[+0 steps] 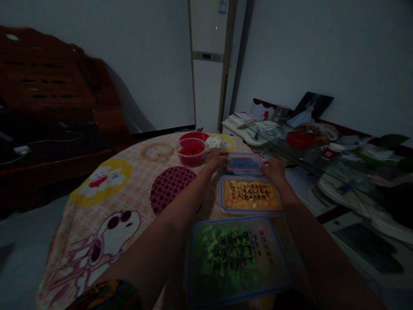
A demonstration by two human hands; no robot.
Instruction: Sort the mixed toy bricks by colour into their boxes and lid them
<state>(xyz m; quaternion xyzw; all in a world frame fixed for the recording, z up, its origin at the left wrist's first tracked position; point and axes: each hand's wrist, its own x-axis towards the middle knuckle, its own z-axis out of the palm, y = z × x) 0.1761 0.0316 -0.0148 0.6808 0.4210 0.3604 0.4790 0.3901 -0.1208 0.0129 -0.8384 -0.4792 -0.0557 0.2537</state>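
My left hand [218,159] and my right hand [273,170] grip the two sides of a small lidded food container [244,162], which shows blue and pink through its clear plastic. The container stands at the far right part of the round table. Just nearer to me is a blue-rimmed food container [250,194] with yellow pieces inside and dark writing on its lid. Closest to me, between my forearms, sits a larger container [238,260] holding green cut pieces. Left of my left hand stands a clear round tub [192,151] of red pieces.
A patterned cloth [97,211] covers the table. On it lie a purple checked mat [171,189], a wooden ring [156,151] and a crumpled whitish bundle [215,143]. A cluttered glass-topped cabinet [274,140] borders the right side. A carved wooden bench [48,99] stands left.
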